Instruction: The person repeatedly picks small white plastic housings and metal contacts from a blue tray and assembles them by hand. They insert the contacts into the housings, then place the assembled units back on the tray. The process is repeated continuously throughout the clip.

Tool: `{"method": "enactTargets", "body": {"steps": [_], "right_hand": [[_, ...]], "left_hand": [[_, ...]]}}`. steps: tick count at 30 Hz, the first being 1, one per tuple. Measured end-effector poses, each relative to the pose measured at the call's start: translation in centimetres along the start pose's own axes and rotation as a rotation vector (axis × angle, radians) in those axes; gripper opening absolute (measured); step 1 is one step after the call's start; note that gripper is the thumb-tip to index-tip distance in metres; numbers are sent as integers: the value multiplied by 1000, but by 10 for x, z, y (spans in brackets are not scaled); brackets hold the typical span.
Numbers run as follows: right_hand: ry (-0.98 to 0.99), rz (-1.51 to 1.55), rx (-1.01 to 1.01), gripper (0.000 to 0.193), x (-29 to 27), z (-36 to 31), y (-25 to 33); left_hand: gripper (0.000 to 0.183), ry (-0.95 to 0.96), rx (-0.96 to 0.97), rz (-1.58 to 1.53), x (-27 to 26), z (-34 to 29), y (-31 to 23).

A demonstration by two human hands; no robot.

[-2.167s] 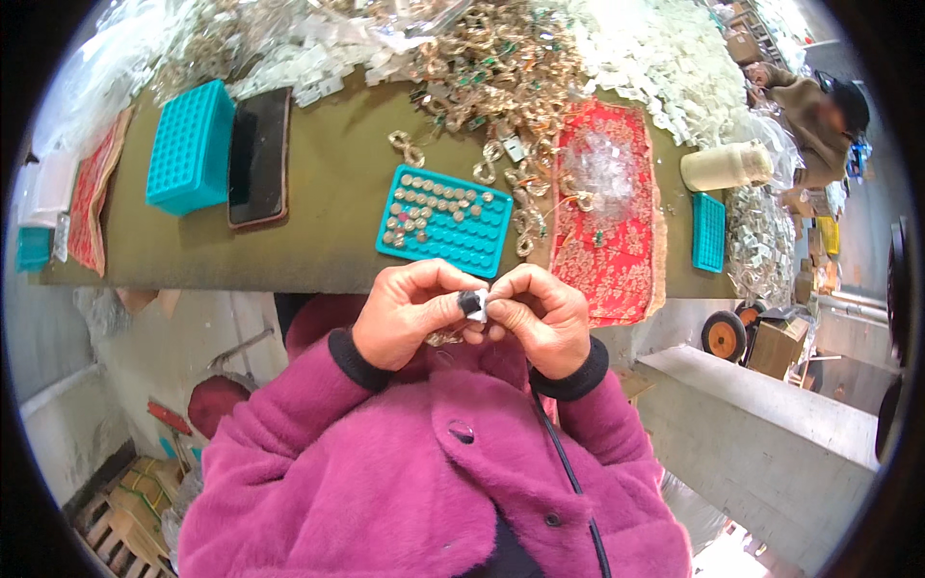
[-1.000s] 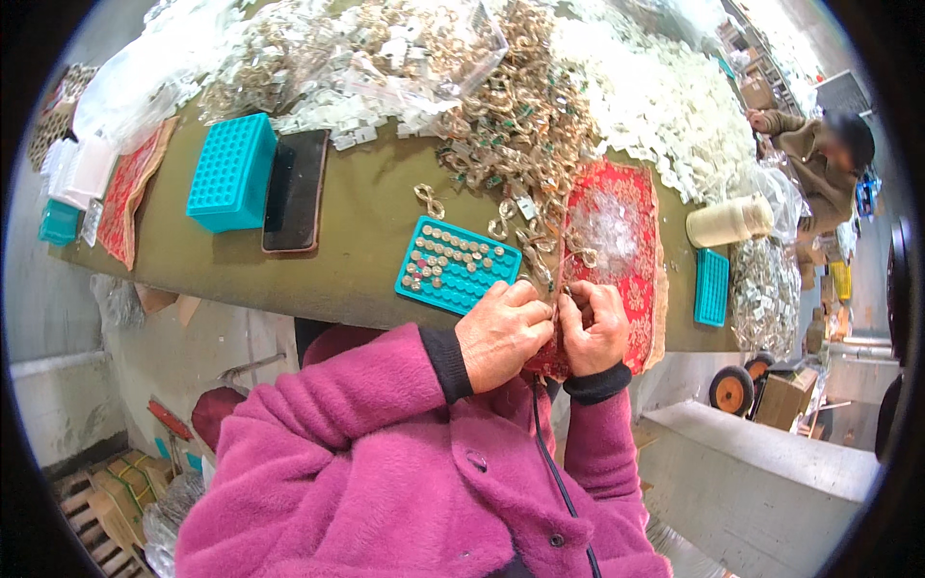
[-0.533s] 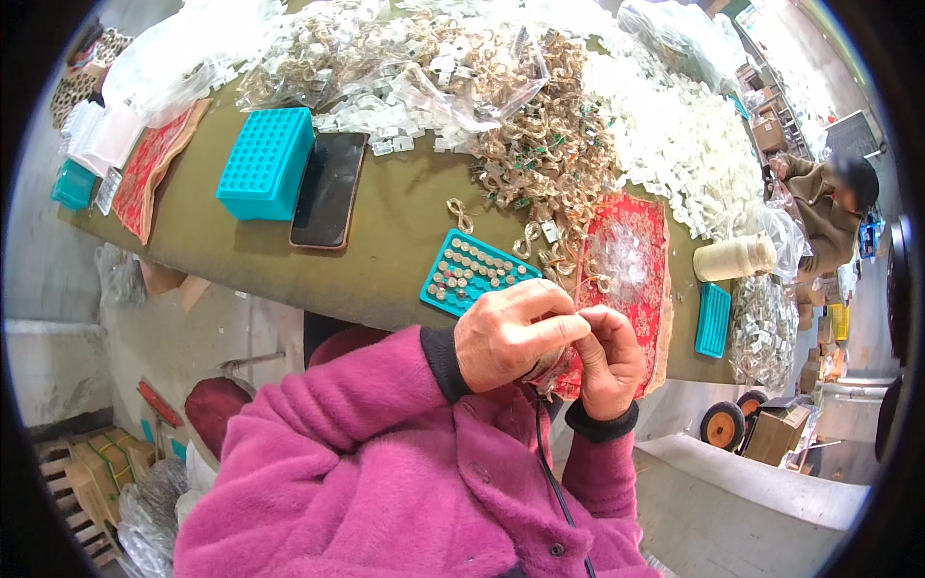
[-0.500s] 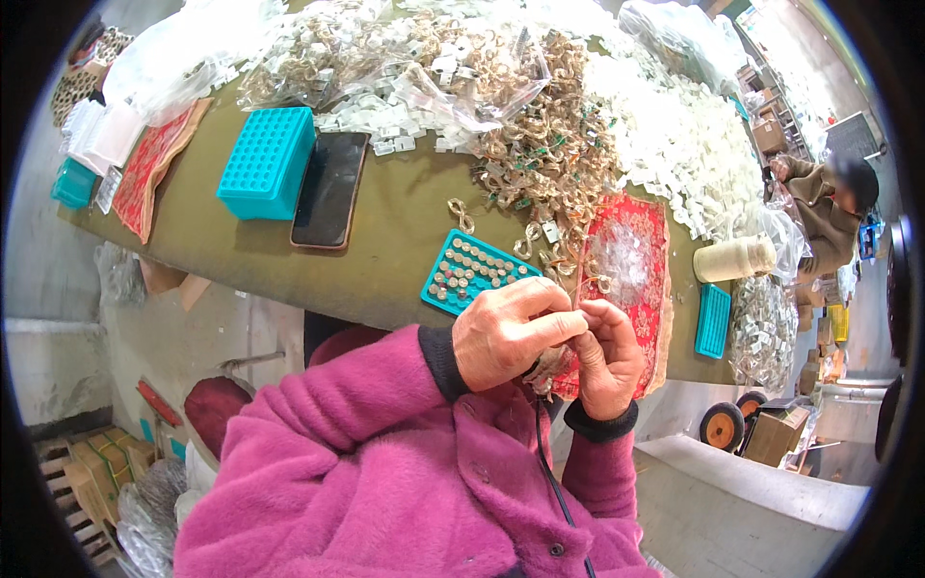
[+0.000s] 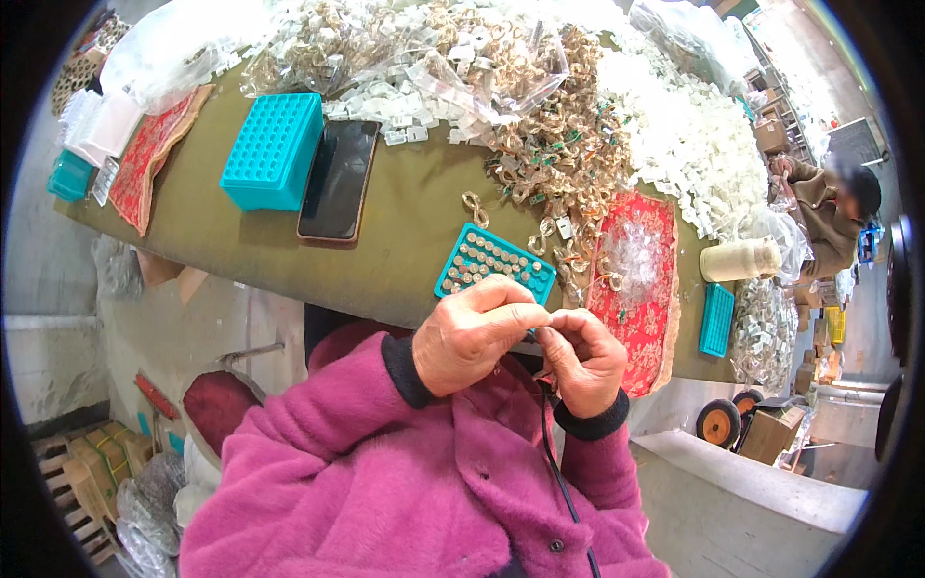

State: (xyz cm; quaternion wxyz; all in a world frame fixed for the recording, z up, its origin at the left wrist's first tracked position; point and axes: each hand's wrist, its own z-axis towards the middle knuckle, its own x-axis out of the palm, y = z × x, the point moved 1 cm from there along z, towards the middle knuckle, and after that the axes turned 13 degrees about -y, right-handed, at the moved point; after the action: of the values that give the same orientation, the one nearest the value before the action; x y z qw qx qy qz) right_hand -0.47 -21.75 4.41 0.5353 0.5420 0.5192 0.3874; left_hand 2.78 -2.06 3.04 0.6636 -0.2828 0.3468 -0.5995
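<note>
My left hand [image 5: 474, 332] and my right hand [image 5: 582, 362] meet in front of my chest, fingertips pinched together. Whatever lies between them is too small to make out. Just beyond the fingers, a teal tray [image 5: 541, 285] holds rows of small round metallic pieces, and my left hand covers its near edge. A red patterned cloth [image 5: 647, 337] lies right of the tray with a heap of small clear bits [image 5: 636, 265] on it. One loose coil of tan wire [image 5: 474, 208] rests behind the tray, near a large pile of similar coils [image 5: 564, 154].
White plastic pieces [image 5: 674, 135] are heaped at the back right. A teal rack block [image 5: 273, 154] and a dark phone [image 5: 339, 183] lie at left. Toward the right are a cream spool [image 5: 740, 259] and another teal tray [image 5: 716, 320]. A person [image 5: 829, 207] sits beyond the table.
Both hands, still pinched together, have shifted slightly left and toward me, away from the red cloth. The whole view has moved a little too.
</note>
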Motion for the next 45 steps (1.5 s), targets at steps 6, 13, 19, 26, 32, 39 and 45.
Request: {"method": "enactTargets", "body": {"steps": [6, 13, 19, 26, 32, 39, 45], "right_hand": [[85, -199, -212, 15, 9, 2, -4], [187, -56, 42, 19, 3, 3, -5], [161, 175, 50, 12, 10, 4, -1], [-25, 158, -115, 12, 4, 13, -11], [-91, 152, -72, 15, -3, 3, -17], [-90, 141, -223, 15, -8, -1, -24], [-108, 172, -212, 13, -10, -9, -28]], "left_hand": [[32, -9, -14, 5, -11, -8, 5], [24, -43, -54, -92, -16, -9, 5], [25, 42, -242, -233, -18, 0, 15], [49, -23, 123, 757, -52, 67, 59], [15, 151, 181, 1389, -78, 109, 130], [17, 50, 95, 1330, -76, 108, 138], [19, 96, 80, 1321, -80, 105, 146]]}}
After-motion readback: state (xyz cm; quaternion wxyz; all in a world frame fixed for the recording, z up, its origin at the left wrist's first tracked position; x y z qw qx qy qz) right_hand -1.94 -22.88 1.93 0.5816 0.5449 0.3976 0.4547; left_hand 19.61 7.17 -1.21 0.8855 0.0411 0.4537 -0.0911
